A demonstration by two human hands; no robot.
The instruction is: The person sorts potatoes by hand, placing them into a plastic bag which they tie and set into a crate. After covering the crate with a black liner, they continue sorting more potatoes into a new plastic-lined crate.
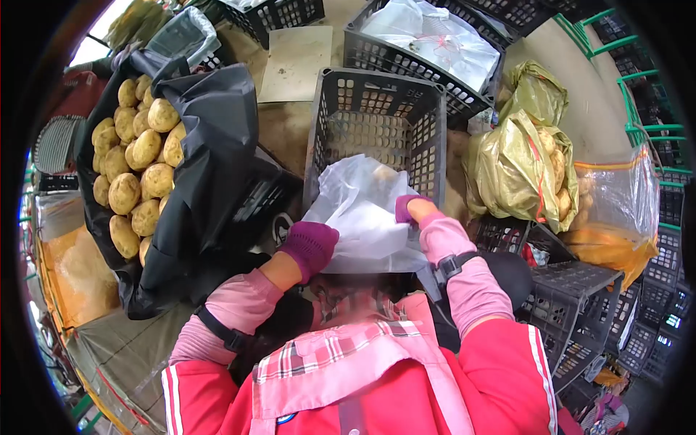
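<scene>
A black plastic crate (432, 130) stands right in front of me, its bottom showing at the far end. A whitish translucent plastic bag (362, 217) lies bunched over its near half. My left hand (312, 246), in a purple glove, is closed on the bag's left edge. My right hand (413, 209), also gloved in purple, has its fingers curled on the bag's right edge. Something pale and brownish shows faintly through the plastic near its top; I cannot make out what it is.
To the left, potatoes (147, 147) fill a crate lined with a black bag (217, 109). Another crate (362, 45) with white plastic stands beyond. At right are a gold-coloured sack (507, 163) of potatoes and an upturned black crate (573, 283). Cardboard (296, 64) lies ahead.
</scene>
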